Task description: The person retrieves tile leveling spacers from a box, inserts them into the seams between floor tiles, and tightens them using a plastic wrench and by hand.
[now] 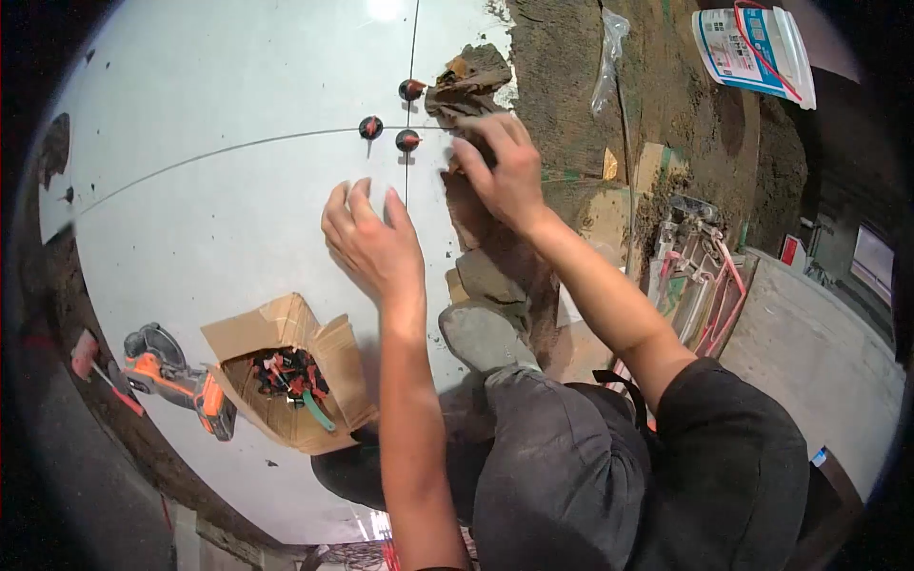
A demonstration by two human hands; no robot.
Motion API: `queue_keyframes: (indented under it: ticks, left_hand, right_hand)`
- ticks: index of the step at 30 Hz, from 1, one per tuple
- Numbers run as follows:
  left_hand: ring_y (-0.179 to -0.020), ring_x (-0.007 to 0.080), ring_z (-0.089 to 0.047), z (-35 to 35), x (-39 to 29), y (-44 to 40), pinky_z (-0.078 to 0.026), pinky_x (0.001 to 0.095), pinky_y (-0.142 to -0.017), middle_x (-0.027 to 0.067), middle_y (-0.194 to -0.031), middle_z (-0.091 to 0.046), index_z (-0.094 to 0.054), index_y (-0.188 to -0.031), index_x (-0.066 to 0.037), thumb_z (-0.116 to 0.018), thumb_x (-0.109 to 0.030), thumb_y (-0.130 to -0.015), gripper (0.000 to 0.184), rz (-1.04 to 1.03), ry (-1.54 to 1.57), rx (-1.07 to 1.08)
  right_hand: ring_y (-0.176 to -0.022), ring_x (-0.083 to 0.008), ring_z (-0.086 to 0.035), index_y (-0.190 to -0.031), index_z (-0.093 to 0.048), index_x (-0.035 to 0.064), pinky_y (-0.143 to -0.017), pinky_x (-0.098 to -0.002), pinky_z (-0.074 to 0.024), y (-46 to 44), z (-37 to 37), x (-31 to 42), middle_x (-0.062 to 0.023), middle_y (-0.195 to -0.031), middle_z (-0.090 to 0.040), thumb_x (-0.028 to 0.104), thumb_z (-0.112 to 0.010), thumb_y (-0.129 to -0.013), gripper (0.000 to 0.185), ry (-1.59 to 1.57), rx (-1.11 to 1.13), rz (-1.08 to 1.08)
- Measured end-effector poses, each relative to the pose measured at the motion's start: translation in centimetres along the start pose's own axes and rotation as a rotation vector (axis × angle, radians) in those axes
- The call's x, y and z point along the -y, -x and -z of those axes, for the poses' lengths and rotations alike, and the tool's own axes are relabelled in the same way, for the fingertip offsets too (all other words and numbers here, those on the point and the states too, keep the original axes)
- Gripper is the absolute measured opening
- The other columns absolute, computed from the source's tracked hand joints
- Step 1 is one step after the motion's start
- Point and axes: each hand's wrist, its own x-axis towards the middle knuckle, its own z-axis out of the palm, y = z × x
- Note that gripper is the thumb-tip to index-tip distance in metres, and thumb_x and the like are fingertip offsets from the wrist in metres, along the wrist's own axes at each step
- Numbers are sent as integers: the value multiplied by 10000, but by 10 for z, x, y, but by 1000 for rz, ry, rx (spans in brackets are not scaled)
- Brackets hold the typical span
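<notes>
Three red-and-black tile levelers stand where the joints of the white tiles point(238, 209) cross: one at the top point(411, 90), one at the left point(370, 127), one at the right point(407, 141). Just below them, my left hand point(371, 243) hovers over or rests on the tile, fingers apart, holding nothing. My right hand point(509, 176) is beside the tile edge, its fingers bent and slightly blurred, thumb apart from the fingers; nothing shows in it. Beyond its fingertips lies a crumpled, mortar-smeared piece of cardboard or paper point(471, 81).
An open cardboard box point(333, 366) of red and black leveler parts sits on the tile, beside an orange cordless tool point(176, 376). A mallet point(90, 357) lies at the left edge. Rough mortar point(562, 105) borders the tiles; a white bucket point(752, 52) stands upper right.
</notes>
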Motion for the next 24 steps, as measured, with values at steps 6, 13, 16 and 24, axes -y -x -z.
queue_keyframes:
  ticks: [6, 13, 16, 24]
  left_hand:
    - [-1795, 504, -108, -35, 26, 18, -120, 701, -1426, 249, -1947, -118, -437, -1830, -234, -713, -365, -1152, 744, -73, -135, 60]
    - [-1790, 537, -88, -35, 22, 14, -56, 743, -1409, 275, -1944, -102, -350, -1870, -243, -706, -550, -1131, 876, -88, -220, 128]
    - [-1790, 544, -82, -34, 21, 5, -42, 752, -1403, 279, -1944, -105, -342, -1873, -236, -714, -582, -1118, 910, -88, -222, 152]
    - [-1795, 536, -84, -38, 15, -22, -32, 777, -1391, 243, -1950, -162, -380, -1851, -145, -731, -567, -1102, 929, -63, -197, 142]
  right_hand:
    - [-1079, -376, -737, -1099, -823, 60, -953, -485, -584, 17, 22, -41, -131, -1069, -775, 172, -838, -1036, 129, -4, 5, -47]
    - [-978, -342, -678, -1048, -803, 78, -896, -467, -515, 12, -2, -56, -96, -1021, -740, 141, -840, -1017, 79, 61, -22, -20]
    - [-945, -329, -656, -1036, -784, 87, -868, -459, -488, 8, -7, -56, -82, -997, -713, 134, -847, -1003, 85, 76, -36, 8]
    - [-950, -341, -661, -1047, -782, 71, -883, -461, -510, 6, 0, -57, -107, -1015, -714, 74, -851, -981, 96, 41, 16, -3]
